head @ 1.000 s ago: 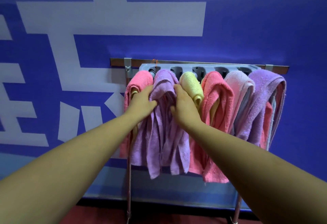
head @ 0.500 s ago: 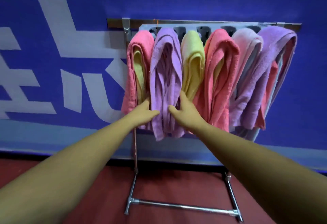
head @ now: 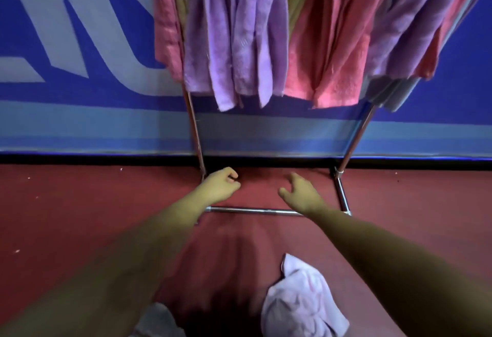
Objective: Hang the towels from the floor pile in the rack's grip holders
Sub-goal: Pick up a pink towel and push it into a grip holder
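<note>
Empty, both of them: our left hand [head: 219, 185] has its fingers curled in on nothing, and our right hand [head: 300, 193] hangs with thumb and fingers loosely spread, also holding nothing. Both hover low over the red floor [head: 80, 217], inside the foot of the rack [head: 195, 129]. The left is just beside the left upright, and the right wrist crosses the base bar [head: 253, 210] near its right end. We see the hung towels only from below, their tops out of view: a pink towel [head: 166, 30] at the left, a purple towel [head: 239, 43] next to it, a yellow strip [head: 295, 3] behind, a coral towel [head: 332, 57], then a second purple towel [head: 415, 30] with a grey hem [head: 386, 94] under it. One pale towel [head: 300, 304] lies crumpled on the floor close to us, between our forearms and nearer the right one, well apart from both hands. A grey patch [head: 157, 320] sits at the bottom edge beside it; we cannot tell what it is. Behind the rack stands a blue wall [head: 466, 70] with pale lettering.
</note>
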Action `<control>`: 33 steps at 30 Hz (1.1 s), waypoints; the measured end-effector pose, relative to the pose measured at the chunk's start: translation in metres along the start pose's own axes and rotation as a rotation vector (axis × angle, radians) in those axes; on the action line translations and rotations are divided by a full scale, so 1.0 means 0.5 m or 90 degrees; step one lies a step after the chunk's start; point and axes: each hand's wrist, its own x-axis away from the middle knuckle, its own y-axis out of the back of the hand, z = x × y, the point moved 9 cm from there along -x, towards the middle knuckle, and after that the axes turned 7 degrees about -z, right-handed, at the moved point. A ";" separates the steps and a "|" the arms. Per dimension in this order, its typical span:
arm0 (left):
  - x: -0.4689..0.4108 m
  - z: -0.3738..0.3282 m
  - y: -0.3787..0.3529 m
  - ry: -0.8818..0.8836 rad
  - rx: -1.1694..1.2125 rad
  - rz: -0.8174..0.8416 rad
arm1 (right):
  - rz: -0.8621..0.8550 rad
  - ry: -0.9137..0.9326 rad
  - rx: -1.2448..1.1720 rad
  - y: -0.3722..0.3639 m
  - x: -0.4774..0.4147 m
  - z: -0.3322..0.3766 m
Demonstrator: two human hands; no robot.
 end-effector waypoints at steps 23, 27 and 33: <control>0.144 0.388 -0.756 0.261 0.127 0.357 | 0.314 -0.394 0.012 -0.504 0.188 -0.607; 0.152 0.405 -0.762 0.241 0.150 0.299 | 0.288 -0.454 -0.219 -0.520 0.191 -0.581; 0.118 0.349 -0.660 0.266 0.358 0.272 | 0.294 -0.422 -0.447 -0.430 0.115 -0.435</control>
